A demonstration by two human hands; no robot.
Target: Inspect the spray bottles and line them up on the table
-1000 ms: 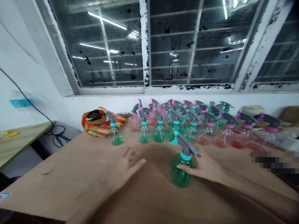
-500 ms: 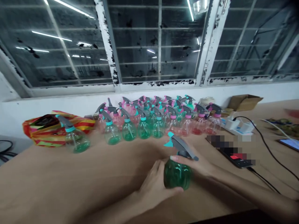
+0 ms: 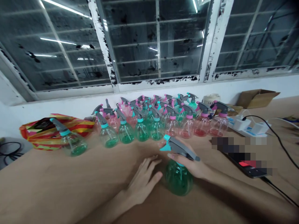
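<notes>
Hands work close together: the right hand (image 3: 192, 163) is curled around the neck of a green spray bottle (image 3: 179, 182), upright at the near middle of the table (image 3: 58, 186); the left hand (image 3: 140, 182), open and holding nothing, is just beside it. Beyond stand green and pink bottles (image 3: 157, 130), with a striped bag (image 3: 40, 137) leftward and a phone (image 3: 253, 171) rightward.

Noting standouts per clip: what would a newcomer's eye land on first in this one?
Probably the green spray bottle at front centre, gripped near its neck by the right hand, with the left hand open beside it. Next, the crowd of pink and green bottles ranged along the wall below the window. Then the red-and-yellow striped bag at the table's far left.
</notes>
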